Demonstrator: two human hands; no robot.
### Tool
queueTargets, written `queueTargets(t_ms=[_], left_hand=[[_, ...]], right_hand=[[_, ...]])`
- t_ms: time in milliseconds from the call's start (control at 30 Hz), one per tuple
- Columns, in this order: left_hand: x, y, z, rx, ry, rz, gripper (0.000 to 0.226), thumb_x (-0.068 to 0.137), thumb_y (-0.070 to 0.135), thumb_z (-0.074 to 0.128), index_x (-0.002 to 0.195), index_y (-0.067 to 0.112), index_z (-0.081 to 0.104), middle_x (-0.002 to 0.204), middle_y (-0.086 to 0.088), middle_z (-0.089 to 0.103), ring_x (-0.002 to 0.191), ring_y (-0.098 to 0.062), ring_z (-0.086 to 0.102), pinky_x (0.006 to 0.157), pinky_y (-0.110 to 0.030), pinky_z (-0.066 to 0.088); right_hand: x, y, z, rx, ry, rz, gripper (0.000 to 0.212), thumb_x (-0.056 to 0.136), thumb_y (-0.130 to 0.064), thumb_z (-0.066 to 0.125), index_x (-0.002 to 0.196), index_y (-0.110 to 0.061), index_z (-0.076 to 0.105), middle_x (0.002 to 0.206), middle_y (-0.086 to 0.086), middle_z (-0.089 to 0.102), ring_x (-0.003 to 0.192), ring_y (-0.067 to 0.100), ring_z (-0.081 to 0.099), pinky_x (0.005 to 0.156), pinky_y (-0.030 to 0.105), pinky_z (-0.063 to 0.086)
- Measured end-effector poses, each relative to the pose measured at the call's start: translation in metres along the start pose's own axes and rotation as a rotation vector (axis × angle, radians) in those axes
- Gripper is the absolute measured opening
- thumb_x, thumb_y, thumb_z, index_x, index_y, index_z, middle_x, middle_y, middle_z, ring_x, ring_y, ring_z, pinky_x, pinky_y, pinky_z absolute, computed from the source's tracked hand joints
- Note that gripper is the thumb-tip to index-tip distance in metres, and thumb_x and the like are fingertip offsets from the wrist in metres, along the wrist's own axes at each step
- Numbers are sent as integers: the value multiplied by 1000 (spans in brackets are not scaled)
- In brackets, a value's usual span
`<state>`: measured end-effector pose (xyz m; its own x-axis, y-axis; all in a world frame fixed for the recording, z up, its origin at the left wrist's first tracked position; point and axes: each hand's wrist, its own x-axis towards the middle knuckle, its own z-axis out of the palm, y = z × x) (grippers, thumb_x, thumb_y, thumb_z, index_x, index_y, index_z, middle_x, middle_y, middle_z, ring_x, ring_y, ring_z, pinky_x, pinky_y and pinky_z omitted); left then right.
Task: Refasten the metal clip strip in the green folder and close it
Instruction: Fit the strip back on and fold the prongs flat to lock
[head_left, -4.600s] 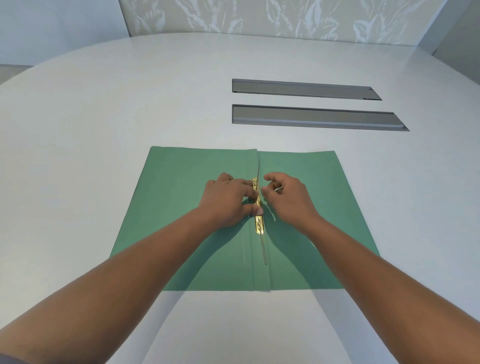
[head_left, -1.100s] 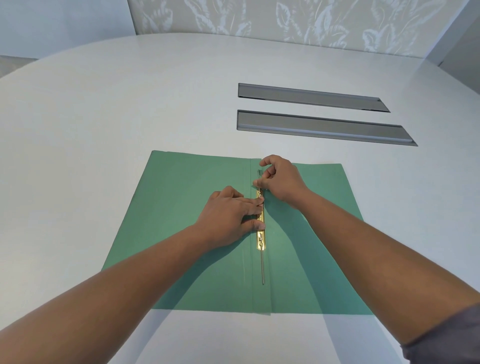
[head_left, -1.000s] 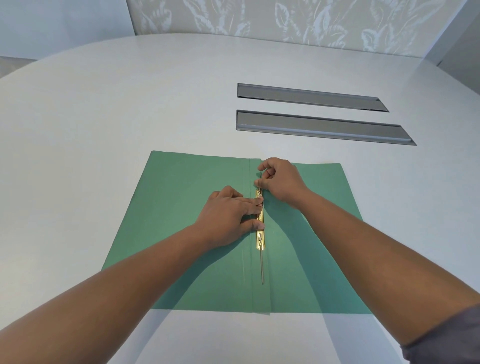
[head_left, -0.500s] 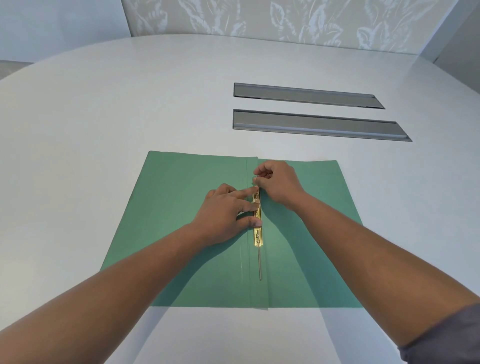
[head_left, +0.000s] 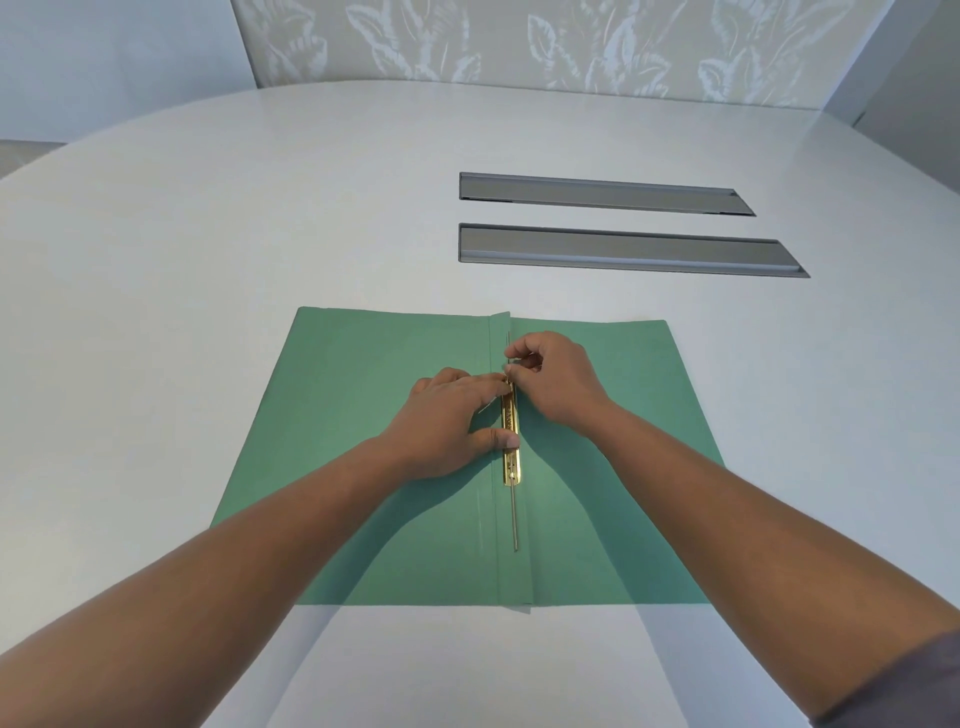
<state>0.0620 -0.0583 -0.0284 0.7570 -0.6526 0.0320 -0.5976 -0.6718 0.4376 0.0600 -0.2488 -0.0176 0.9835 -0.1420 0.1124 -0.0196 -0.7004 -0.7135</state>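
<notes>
The green folder (head_left: 374, 395) lies open and flat on the white table. Along its spine runs the gold metal clip strip (head_left: 511, 447), with a thin grey prong (head_left: 514, 514) lying flat below it. My left hand (head_left: 447, 421) presses on the strip, thumb on its lower part and fingertips at its top. My right hand (head_left: 556, 379) is curled at the strip's upper end, fingertips pinching the thin upper prong there. The strip's top end is hidden under my fingers.
Two long grey recessed slots (head_left: 618, 252) sit in the white table (head_left: 208, 234) beyond the folder, to the right. A patterned wall panel stands behind the table's far edge.
My right hand has shifted slightly down the spine, closer to my left fingertips. My left hand stays pressed on the strip. The folder has not moved.
</notes>
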Motion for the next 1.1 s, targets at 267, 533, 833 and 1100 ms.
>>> queueTargets(t_ms=[267, 533, 833, 1100], left_hand=[[-2, -1, -2, 31, -141, 17, 99, 77, 81, 54, 158, 32, 22, 165, 12, 23, 148, -24, 17, 115, -46, 14], [-4, 2, -3, 55, -163, 15, 103, 78, 78, 57, 159, 28, 18, 167, 12, 16, 150, -21, 11, 118, -45, 9], [-14, -7, -16, 97, -24, -152, 89, 80, 77, 56, 154, 33, 34, 164, 11, 27, 150, -23, 19, 116, -51, 21], [-38, -31, -28, 165, -24, -507, 75, 84, 73, 49, 148, 35, 37, 164, 1, 24, 148, -33, 19, 110, -57, 23]], right_hand=[[-23, 6, -6, -90, -56, -13, 31, 87, -24, 70, 117, -16, 71, 118, 2, 69, 104, 14, 57, 86, 26, 41], [-40, 4, -9, -190, -169, -85, 27, 85, -31, 61, 111, -29, 68, 104, -8, 70, 99, 18, 61, 92, 50, 48], [-63, 13, -12, -311, -136, -99, 62, 86, -63, 46, 142, -35, 51, 148, -8, 53, 140, 17, 39, 105, 50, 26], [-92, 21, -19, -453, -275, 18, 88, 76, -87, 30, 154, -45, 26, 168, -11, 20, 155, 19, 7, 116, 55, 8]])
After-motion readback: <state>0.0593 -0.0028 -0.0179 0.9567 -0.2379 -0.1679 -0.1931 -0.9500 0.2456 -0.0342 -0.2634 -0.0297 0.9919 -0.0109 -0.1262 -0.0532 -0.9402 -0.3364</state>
